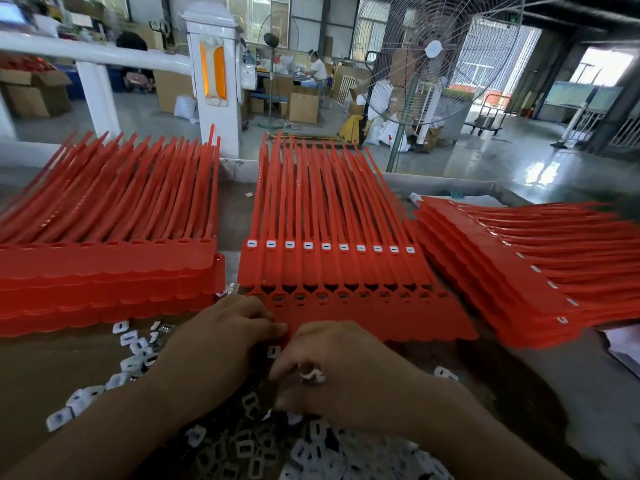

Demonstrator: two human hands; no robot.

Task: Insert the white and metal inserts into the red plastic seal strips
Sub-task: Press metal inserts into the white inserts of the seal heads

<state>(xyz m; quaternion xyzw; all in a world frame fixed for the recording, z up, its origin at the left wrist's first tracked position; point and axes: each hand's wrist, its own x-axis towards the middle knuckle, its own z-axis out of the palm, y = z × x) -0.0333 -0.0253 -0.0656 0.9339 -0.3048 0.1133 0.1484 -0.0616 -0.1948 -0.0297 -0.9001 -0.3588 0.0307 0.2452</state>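
The right hand (332, 368) is seen from the back, fingers curled inward around a few held inserts (311, 376), small glossy white plastic bits that peep out between the fingers. Just to its left, the left hand (225, 337) lies knuckles up with bent fingers on the near left corner of the front sheet (398, 320) and its thumb tip against that sheet's edge; whether it pinches the sheet or only presses it cannot be told. Between the two hands sits a single loose insert (273, 351), a white square frame with a dark slot. Under both wrists spreads a heap of inserts (304, 448), blocky white frames with rectangular holes, and more scattered inserts (138, 348) trail off to the left of the left hand across the brown table (52, 368). The front sheet is smooth orange-red plastic, a row of joined flat tags with a scalloped near edge and square pockets just beyond the fingertips; several pockets show a dull metal piece. Overlapping it farther out is a filled sheet (329, 268), its ten pockets each capped in white, with long thin tails running away. Left of the hands stands a left stack (104, 271) of sheets with open pockets; right of them a right stack (485, 271) lies fanned and turned aside, white caps showing along it.
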